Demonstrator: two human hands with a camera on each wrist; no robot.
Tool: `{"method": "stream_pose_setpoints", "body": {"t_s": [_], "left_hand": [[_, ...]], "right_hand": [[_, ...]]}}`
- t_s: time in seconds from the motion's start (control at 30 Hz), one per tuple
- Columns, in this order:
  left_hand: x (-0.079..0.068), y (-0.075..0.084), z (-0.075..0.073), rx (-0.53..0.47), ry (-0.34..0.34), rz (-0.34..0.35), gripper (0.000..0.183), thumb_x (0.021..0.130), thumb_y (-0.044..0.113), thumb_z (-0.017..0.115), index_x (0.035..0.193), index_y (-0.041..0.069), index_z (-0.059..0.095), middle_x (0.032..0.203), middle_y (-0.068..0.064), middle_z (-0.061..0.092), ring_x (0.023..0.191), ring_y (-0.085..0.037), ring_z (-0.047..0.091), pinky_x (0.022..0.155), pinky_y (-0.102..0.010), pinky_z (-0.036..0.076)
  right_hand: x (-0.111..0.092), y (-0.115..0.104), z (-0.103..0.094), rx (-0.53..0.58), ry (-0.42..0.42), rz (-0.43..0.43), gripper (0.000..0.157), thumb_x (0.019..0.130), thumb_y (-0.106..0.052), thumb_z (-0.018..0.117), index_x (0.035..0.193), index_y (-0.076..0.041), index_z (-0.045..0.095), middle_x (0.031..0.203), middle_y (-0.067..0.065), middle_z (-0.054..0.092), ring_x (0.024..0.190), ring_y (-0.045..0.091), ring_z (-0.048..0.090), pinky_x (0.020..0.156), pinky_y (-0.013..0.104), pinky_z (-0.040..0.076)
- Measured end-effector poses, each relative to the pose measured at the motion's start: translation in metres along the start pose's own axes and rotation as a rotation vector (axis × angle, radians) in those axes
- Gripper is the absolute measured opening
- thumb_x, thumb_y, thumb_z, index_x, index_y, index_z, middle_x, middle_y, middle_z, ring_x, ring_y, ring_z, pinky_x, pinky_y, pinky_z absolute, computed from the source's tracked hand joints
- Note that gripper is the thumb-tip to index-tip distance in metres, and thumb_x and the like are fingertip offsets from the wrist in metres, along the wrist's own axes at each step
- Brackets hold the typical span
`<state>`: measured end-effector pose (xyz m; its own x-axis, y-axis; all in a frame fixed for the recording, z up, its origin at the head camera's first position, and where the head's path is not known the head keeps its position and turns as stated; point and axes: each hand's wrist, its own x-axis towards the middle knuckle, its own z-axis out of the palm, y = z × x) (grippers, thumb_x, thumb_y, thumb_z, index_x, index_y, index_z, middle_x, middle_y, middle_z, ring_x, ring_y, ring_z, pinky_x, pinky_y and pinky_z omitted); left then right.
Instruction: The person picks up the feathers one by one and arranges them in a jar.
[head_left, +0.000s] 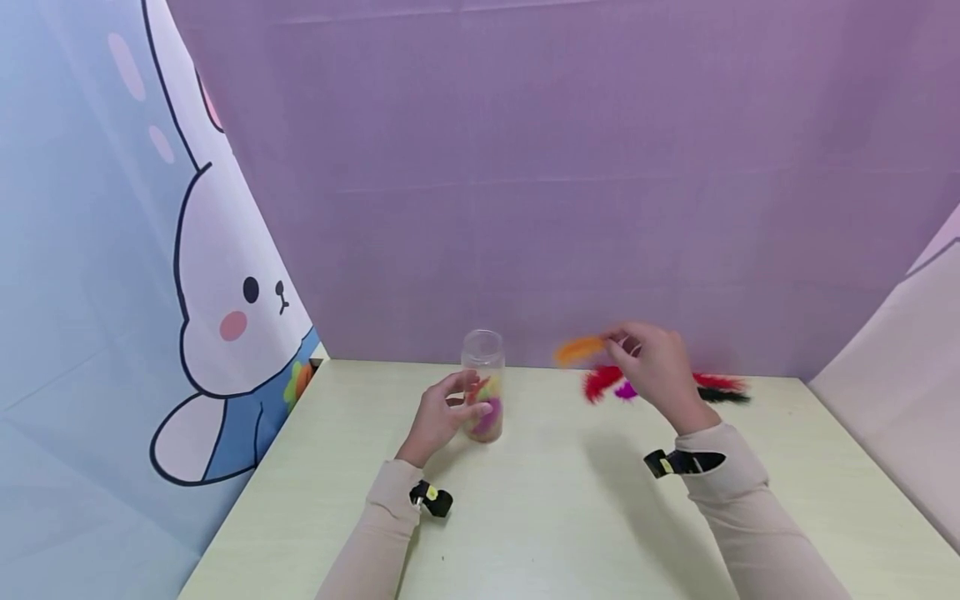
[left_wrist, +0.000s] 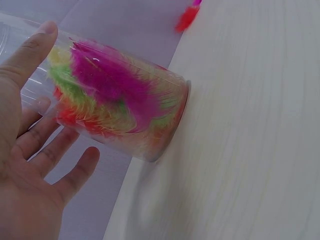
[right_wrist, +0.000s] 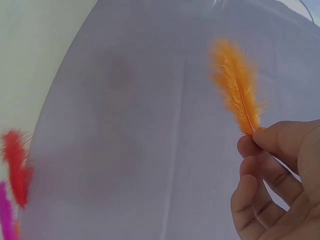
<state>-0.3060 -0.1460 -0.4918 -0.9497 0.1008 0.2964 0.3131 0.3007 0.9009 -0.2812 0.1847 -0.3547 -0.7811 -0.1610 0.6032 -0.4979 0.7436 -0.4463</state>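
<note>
A clear plastic jar [head_left: 483,348] stands upright on the table, its top uncovered. Feathers [left_wrist: 115,85] in magenta, green, yellow and red fill its lower part. My left hand [head_left: 441,417] holds the jar from the left, thumb on the near side and fingers reaching round behind. To the right of the jar and above the table, my right hand [head_left: 662,371] pinches an orange feather [right_wrist: 237,87] by its quill end between thumb and index finger. The feather's fluffy tip points left toward the jar in the head view.
Loose feathers lie at the table's back edge behind my right hand: a red feather [head_left: 600,383], a magenta feather [head_left: 626,390], another red feather [head_left: 722,382] and a black feather [head_left: 725,396]. A purple cloth [head_left: 487,183] hangs behind the table [head_left: 540,517].
</note>
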Motion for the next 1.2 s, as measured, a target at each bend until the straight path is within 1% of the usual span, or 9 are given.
{"method": "stream_pose_setpoints", "body": {"t_s": [0.13,0.37,0.63,0.73,1.0,1.2], "left_hand": [[0.001,-0.001,0.0,0.005,0.001,0.013,0.066,0.079,0.036,0.089,0.136,0.013,0.064,0.127,-0.006,0.072,0.12,-0.025,0.065,0.101,-0.047,0.057],[0.001,-0.003,0.001,-0.014,-0.003,0.006,0.073,0.078,0.035,0.09,0.138,0.005,0.061,0.126,-0.005,0.072,0.121,-0.025,0.064,0.102,-0.048,0.056],[0.001,-0.002,0.002,-0.038,0.007,-0.001,0.067,0.078,0.027,0.09,0.135,0.006,0.063,0.125,-0.006,0.073,0.119,-0.027,0.065,0.102,-0.051,0.055],[0.001,-0.001,0.002,-0.048,0.008,-0.006,0.064,0.078,0.024,0.09,0.134,0.006,0.064,0.124,-0.006,0.073,0.119,-0.026,0.065,0.102,-0.051,0.055],[0.003,-0.004,0.003,-0.03,0.006,0.012,0.067,0.078,0.026,0.09,0.136,0.006,0.063,0.124,-0.004,0.073,0.119,-0.025,0.065,0.101,-0.05,0.056],[0.002,-0.004,0.002,-0.022,0.0,0.006,0.069,0.078,0.029,0.09,0.137,0.005,0.063,0.125,-0.006,0.072,0.12,-0.027,0.064,0.102,-0.05,0.055]], "right_hand": [[0.005,-0.01,0.002,0.021,-0.004,-0.014,0.01,0.093,-0.007,0.072,0.101,-0.007,0.079,0.086,0.011,0.077,0.068,0.023,0.068,0.059,0.024,0.053],[0.012,-0.025,0.005,0.043,-0.014,-0.026,0.01,0.094,-0.008,0.072,0.102,-0.008,0.079,0.087,0.01,0.076,0.067,0.02,0.064,0.052,0.022,0.05],[0.02,-0.041,0.011,0.067,0.035,-0.085,0.009,0.092,-0.008,0.073,0.099,-0.009,0.079,0.084,0.007,0.076,0.064,0.019,0.064,0.053,0.023,0.049],[0.024,-0.045,0.014,0.074,0.044,-0.104,0.01,0.093,-0.007,0.072,0.099,-0.009,0.079,0.085,0.007,0.076,0.064,0.018,0.063,0.053,0.023,0.049],[0.033,-0.057,0.025,0.051,0.089,-0.152,0.009,0.092,-0.008,0.072,0.097,-0.009,0.079,0.087,0.007,0.076,0.065,0.018,0.063,0.057,0.027,0.049],[0.04,-0.061,0.036,-0.009,0.08,-0.214,0.008,0.092,-0.008,0.073,0.098,-0.009,0.079,0.09,0.007,0.076,0.072,0.021,0.066,0.063,0.034,0.055]]}}
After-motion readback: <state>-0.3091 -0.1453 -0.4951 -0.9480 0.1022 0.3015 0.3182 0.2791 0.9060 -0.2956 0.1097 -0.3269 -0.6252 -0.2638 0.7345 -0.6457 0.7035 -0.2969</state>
